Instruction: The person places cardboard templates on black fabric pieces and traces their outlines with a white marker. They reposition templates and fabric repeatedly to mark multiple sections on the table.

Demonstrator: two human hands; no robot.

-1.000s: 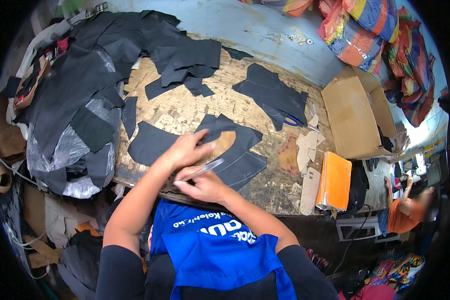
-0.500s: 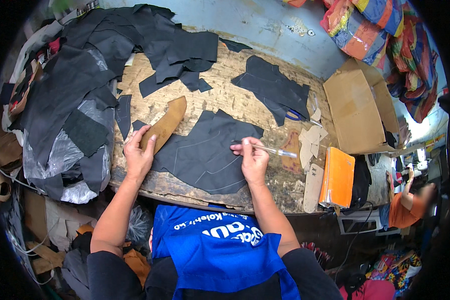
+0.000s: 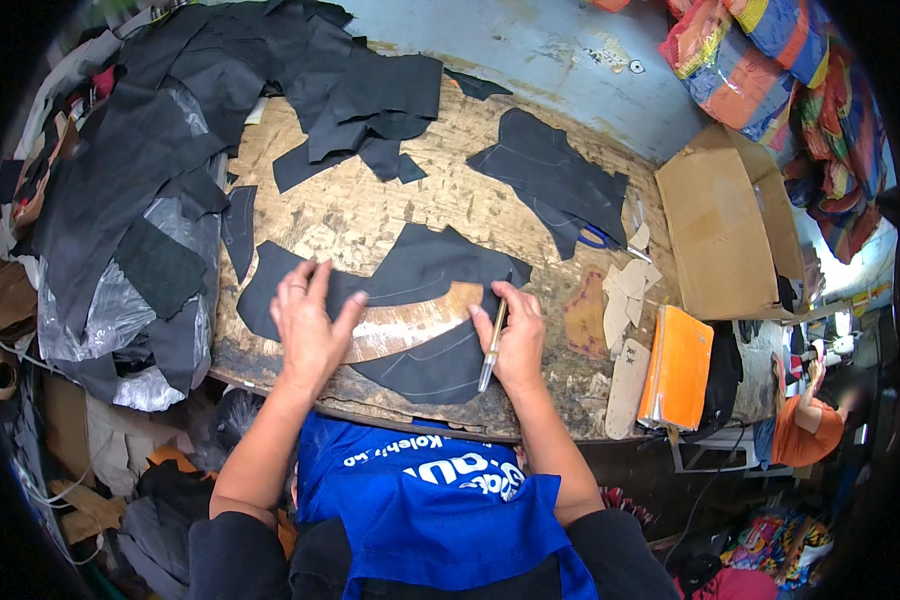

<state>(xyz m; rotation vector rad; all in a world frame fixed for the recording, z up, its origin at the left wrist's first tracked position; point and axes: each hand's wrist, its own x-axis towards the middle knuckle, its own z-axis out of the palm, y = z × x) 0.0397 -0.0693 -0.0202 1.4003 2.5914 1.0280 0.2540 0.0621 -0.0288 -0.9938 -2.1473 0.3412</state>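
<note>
Probably light, stiff and slick, the curved template (image 3: 415, 320) is lying on soft-looking black sheet (image 3: 430, 256), edges likely suiting fingertips. Left hand (image 3: 313, 328) is resting splayed at template's left end; right hand (image 3: 516, 338) is pinching a pen (image 3: 490, 358).

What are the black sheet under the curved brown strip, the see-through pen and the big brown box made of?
The flat black line-marked sheet: perhaps leather or imitation leather, matte, with a smooth surface and cut edges.
The slim clear pen: likely shiny plastic, because its barrel looks see-through.
The open brown box: probably dull cardboard, shown by its stiff, folded flaps.
</note>
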